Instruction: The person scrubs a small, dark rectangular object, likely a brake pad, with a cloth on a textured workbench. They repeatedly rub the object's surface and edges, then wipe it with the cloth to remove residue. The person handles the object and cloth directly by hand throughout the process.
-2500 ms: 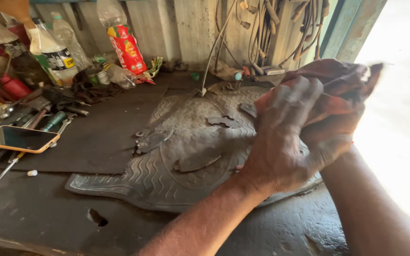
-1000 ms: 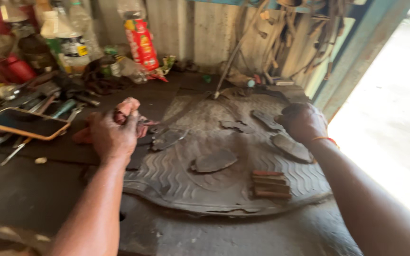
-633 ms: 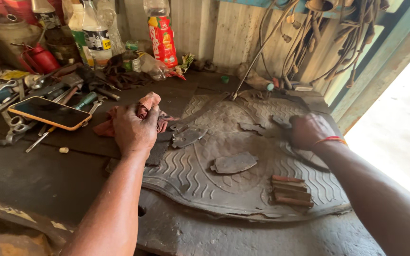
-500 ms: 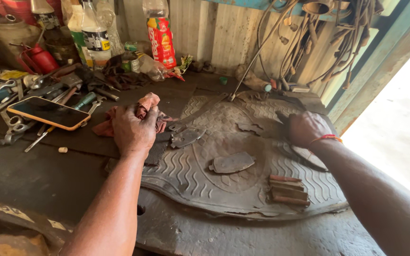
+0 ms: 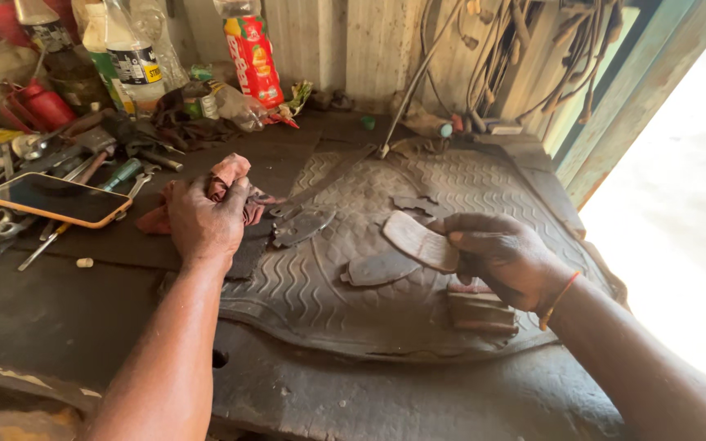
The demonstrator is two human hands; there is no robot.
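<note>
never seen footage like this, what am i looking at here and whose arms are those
There is no machine here. One camera sits on a person's head and looks down, so the two bare arms that come in from the bottom are that person's own.

The left hand grips a reddish rag on a dark workbench. The right hand holds up a flat curved pad, which looks like a brake pad, over a ribbed rubber mat.

On the mat lie more such pads and some stacked rusty plates. To the left are a phone in an orange case, hand tools and scissors. Bottles stand along the back wall, and cables hang at the upper right.
</note>
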